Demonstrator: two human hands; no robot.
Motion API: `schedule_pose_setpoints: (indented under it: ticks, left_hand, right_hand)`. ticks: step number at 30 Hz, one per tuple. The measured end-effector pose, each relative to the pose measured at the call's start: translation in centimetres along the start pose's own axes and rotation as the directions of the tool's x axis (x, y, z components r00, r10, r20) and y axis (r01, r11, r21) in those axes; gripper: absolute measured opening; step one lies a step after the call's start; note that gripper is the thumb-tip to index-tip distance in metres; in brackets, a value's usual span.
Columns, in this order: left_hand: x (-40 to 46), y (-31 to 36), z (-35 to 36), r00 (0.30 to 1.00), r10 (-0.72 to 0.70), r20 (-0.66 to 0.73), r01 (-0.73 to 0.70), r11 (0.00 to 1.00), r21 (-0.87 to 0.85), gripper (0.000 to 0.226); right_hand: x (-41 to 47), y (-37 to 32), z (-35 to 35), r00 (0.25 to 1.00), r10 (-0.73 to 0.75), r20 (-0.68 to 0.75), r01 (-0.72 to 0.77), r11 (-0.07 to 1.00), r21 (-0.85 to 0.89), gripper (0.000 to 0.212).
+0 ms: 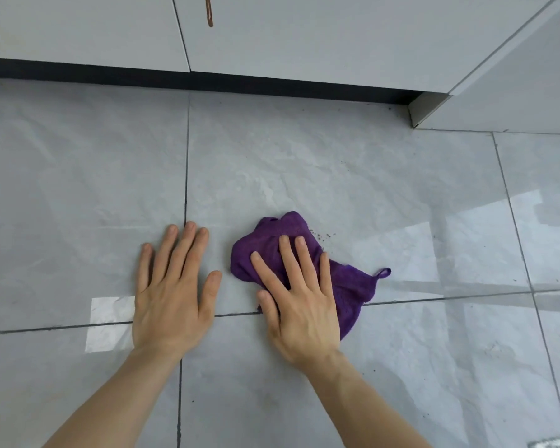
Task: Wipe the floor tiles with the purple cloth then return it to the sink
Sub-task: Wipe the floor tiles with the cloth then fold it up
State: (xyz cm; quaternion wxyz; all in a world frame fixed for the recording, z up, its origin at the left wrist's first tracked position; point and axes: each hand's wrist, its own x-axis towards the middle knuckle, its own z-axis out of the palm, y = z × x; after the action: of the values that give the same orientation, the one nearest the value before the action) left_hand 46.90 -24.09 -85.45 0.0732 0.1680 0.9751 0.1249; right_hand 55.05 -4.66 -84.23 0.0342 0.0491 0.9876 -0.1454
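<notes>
A crumpled purple cloth with a small hanging loop lies on the glossy grey floor tiles. My right hand presses flat on top of it, fingers spread, covering its lower left part. My left hand rests flat on the bare tile to the left of the cloth, fingers apart, holding nothing. A few dark crumbs sit on the tile just beyond the cloth's upper right edge. The sink is not in view.
White cabinet doors with a dark toe-kick run along the far side of the floor. A white panel juts out at the right. A brown handle hangs on one door. Dark grout lines cross the tiles.
</notes>
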Motion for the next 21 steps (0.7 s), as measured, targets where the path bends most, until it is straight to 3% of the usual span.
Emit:
schedule_pose_setpoints:
  ticks: [9,21]
  left_hand:
    - [-0.1,-0.1,0.2,1.000,0.010,-0.010,-0.010,0.998,0.059,0.069]
    - [0.0,0.0,0.1,1.000,0.009,-0.022,-0.007,0.997,0.077,0.069]
  right_hand:
    - [9.3,5.2,-1.6,0.997,0.044,-0.055,-0.048,0.997,-0.057,0.050]
    - [6.9,4.2,-0.9,0.989,0.099,-0.109,-0.095,0.995,0.043,0.050]
